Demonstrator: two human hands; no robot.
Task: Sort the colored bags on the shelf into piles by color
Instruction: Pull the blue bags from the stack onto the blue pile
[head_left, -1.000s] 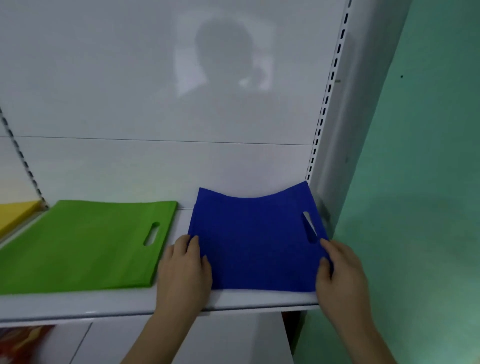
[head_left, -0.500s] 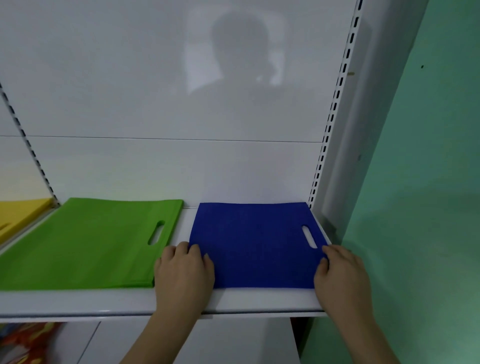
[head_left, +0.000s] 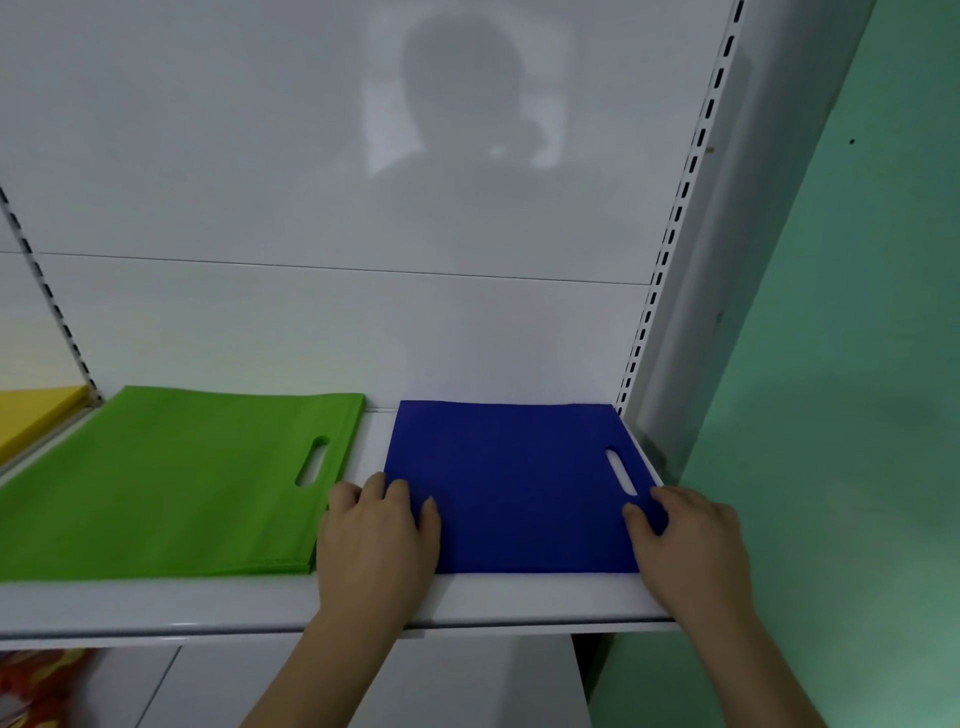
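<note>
Blue bag (head_left: 519, 483) flat under both hands

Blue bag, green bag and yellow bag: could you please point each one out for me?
Blue bag (head_left: 519, 483): head view, middle of its flat top face.
Green bag (head_left: 171, 483): head view, middle of its top face, left of the handle slot.
Yellow bag (head_left: 31, 415): head view, the corner visible at the left edge.

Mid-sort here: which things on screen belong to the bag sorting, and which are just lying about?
Job:
blue bag, under left hand and right hand
green bag pile
yellow bag, far left
shelf

Lying about:
red-orange patterned item below the shelf
green wall
</note>
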